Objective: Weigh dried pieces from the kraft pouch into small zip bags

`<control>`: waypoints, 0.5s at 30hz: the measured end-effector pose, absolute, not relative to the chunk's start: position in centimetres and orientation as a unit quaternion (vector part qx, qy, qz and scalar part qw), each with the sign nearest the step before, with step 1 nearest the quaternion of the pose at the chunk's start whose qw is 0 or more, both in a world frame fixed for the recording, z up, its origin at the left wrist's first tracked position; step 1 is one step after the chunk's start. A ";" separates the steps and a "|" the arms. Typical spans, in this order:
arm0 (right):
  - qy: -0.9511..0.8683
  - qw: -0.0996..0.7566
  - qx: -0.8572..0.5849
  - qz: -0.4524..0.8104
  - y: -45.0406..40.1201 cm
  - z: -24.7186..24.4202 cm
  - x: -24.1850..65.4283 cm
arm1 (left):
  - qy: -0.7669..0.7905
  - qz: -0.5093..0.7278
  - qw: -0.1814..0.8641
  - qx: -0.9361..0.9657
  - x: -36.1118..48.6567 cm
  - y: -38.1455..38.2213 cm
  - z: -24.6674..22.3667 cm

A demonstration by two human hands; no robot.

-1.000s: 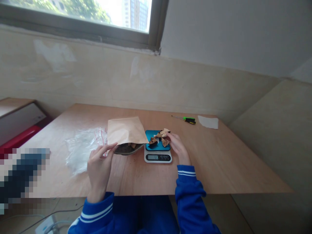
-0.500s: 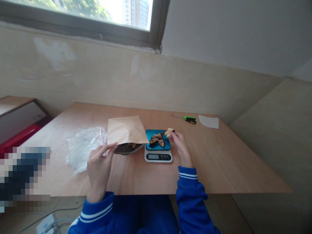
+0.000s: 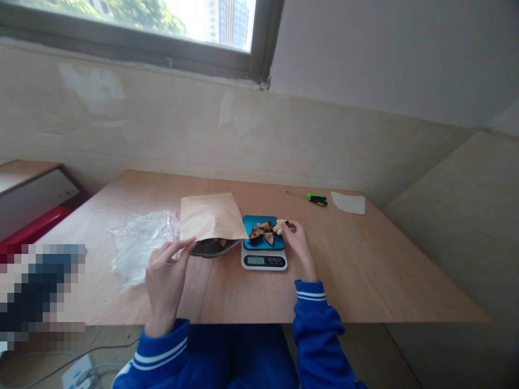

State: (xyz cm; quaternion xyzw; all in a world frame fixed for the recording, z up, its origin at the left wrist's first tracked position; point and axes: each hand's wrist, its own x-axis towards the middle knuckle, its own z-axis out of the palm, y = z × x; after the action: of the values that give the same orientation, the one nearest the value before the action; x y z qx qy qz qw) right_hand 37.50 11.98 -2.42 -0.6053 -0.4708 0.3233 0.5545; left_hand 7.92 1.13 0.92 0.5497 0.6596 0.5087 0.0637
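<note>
My left hand (image 3: pixel 168 275) pinches the near edge of a brown paper bag (image 3: pixel 211 216), whose mouth gapes toward me. Dark and tan dried pieces show inside it. To its right stands a small digital kitchen scale (image 3: pixel 264 261) with a blue top and a lit display; the digits are too faint to read surely. Several dried, curled brown pieces (image 3: pixel 267 237) lie on the blue top. At the right edge of the scale, my right hand (image 3: pixel 297 240) is closed on another pale dried piece (image 3: pixel 279 226), low over or touching the top.
Clear plastic zip bags (image 3: pixel 140 246) lie left of the paper bag. Farther back on the wooden table (image 3: pixel 365 281) are screwdrivers (image 3: pixel 314 199) with green and black handles and a torn white paper (image 3: pixel 348 203). A power strip (image 3: pixel 81 373) with cables is on the floor.
My right hand has lowered the dried piece slightly down and left onto or just over the scale's top. The display digits have changed. My left hand keeps its hold on the bag.
</note>
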 end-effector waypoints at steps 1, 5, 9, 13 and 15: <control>-0.471 0.559 -0.601 0.324 12.0 -2.3 37.5 | 0.659 0.508 0.063 0.550 7.9 1.1 0.9; -0.472 0.571 -0.589 0.324 12.1 -2.2 37.5 | 0.659 0.506 0.060 0.553 7.9 1.2 0.8; -0.470 0.573 -0.590 0.320 12.1 -2.3 37.5 | 0.659 0.505 0.061 0.554 7.9 1.2 0.8; -0.470 0.565 -0.594 0.328 12.0 -2.7 37.6 | 0.658 0.505 0.057 0.555 8.0 1.2 0.9; -0.473 0.555 -0.593 0.342 11.9 -3.0 37.6 | 0.657 0.507 0.057 0.555 8.0 1.3 1.0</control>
State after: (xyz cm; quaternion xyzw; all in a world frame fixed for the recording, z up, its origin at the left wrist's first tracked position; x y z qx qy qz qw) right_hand 37.65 11.94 -3.02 -0.5927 -0.4732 0.3416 0.5551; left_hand 7.98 1.27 0.98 0.5548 0.6574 0.5066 0.0574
